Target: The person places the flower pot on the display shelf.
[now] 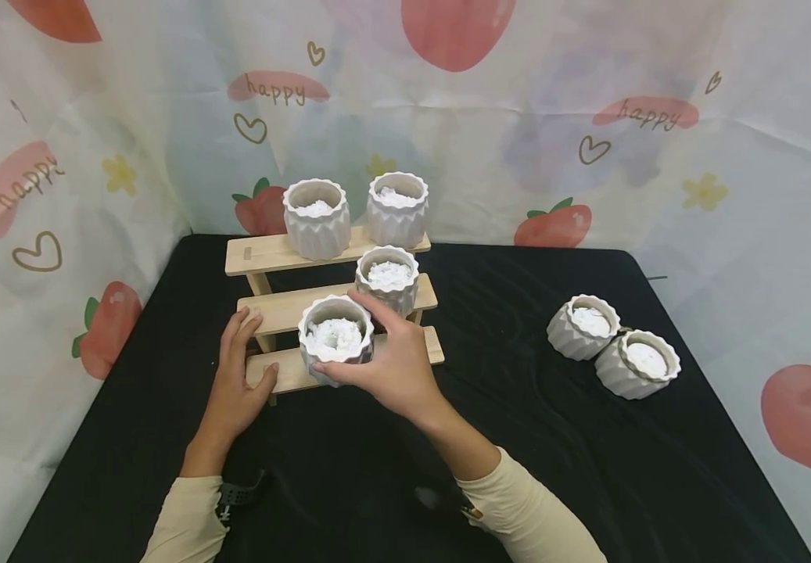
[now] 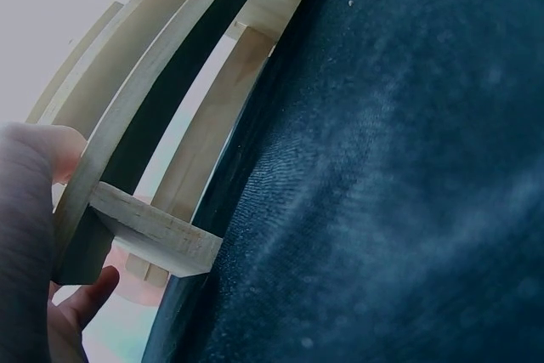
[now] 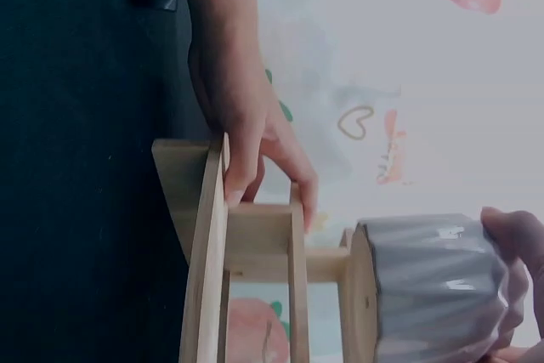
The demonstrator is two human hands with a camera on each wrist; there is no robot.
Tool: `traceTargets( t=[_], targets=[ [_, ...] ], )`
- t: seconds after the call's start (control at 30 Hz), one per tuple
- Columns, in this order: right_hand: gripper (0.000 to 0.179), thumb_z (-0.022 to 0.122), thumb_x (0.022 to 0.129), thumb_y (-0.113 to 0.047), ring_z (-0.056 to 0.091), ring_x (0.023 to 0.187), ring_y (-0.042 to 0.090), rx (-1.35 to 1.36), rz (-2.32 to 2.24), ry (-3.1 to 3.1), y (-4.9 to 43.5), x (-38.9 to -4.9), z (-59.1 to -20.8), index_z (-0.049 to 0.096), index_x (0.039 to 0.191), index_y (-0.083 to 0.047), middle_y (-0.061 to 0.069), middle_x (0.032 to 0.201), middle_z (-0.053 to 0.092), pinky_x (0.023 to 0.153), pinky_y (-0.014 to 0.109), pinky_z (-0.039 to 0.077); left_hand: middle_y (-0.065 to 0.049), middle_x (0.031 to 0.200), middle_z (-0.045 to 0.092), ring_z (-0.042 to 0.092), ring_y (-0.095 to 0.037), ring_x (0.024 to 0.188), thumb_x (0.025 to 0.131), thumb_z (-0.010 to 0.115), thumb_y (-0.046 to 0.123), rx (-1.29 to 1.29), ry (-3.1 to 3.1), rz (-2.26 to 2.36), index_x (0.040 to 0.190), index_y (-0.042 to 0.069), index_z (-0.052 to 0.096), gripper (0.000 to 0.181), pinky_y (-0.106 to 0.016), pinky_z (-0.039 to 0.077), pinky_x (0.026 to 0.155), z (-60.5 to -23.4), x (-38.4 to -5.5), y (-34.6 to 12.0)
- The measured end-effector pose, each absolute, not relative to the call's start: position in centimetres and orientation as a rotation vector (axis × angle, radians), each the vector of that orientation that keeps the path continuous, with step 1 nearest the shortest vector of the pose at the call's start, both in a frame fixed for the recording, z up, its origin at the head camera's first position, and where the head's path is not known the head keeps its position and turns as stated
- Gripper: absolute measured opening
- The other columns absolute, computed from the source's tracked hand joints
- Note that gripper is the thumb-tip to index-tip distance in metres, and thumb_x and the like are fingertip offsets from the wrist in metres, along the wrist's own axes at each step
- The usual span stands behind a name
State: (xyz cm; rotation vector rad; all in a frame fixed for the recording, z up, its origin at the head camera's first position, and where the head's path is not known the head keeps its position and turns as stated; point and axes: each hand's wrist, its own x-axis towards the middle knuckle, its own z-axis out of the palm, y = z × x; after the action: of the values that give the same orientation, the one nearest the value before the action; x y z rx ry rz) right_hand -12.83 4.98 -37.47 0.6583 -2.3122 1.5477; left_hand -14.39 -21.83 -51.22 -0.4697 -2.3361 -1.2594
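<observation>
My right hand holds a white fluted pot with crumbly white filling, thumb and fingers around its rim. That pot is in front of the stand, over its lowest shelf; its grey-looking base shows in the right wrist view, apart from the lowest board. My left hand grips the left end of the three-step wooden stand, thumb on the lowest shelf and fingers at the middle one. Two similar pots, a left one and a right one, stand on the top shelf. Another pot sits on the middle shelf's right.
Two more white pots, one farther and one nearer, stand close together on the black cloth at the right. A fruit-printed curtain hangs behind and beside the table.
</observation>
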Motion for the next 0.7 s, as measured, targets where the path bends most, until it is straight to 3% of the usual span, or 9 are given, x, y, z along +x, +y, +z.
traceTargets(
  t=[0.7],
  targets=[
    [0.091,0.1,0.064,-0.026,0.064,0.115,0.026,0.436,1.428,-2.385,-0.5,-15.9,-37.7,0.06,0.142,-0.001,0.012,0.127,0.069,0.097,0.04,0.048,-0.009,0.169,0.017,0.021,-0.034,0.151,0.087,0.07,0.001,-0.47,-2.353,-1.224,0.159,0.012,0.036,0.08,-0.059,0.039,0.101,-50.8,-14.1,-21.8]
  ],
)
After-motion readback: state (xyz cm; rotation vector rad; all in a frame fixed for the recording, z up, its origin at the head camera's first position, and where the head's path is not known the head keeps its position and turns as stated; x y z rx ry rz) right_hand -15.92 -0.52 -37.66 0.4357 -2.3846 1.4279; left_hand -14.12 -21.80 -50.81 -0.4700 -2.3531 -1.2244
